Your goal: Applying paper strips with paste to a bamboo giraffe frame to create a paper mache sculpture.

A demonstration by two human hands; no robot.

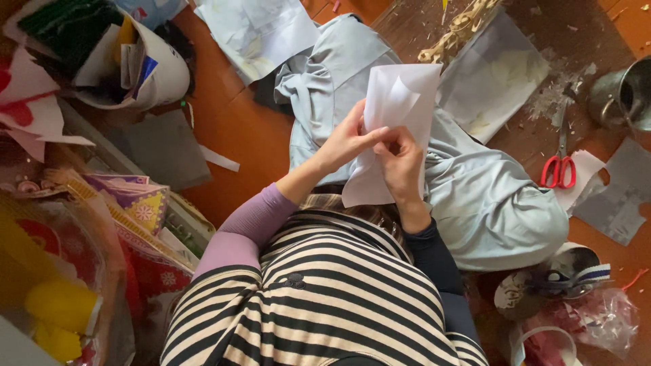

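A white sheet of paper (401,91), folded with a smaller flap showing on its front, is held upright over my lap. My left hand (346,141), coming out of a lavender sleeve, pinches the sheet's left edge near the middle. The fingers of my right hand (402,166), in a dark blue sleeve, press on the lower middle of the paper, touching my left fingertips. Both hands grip the same sheet above a light blue cloth (495,203) spread on the wooden floor.
Red-handled scissors (558,168) lie to the right by grey paper pieces (620,196) and a metal pot (620,95). A white bucket (163,74) stuffed with papers stands upper left. Patterned boxes (135,203) crowd the left; a plastic bag (603,318) sits lower right.
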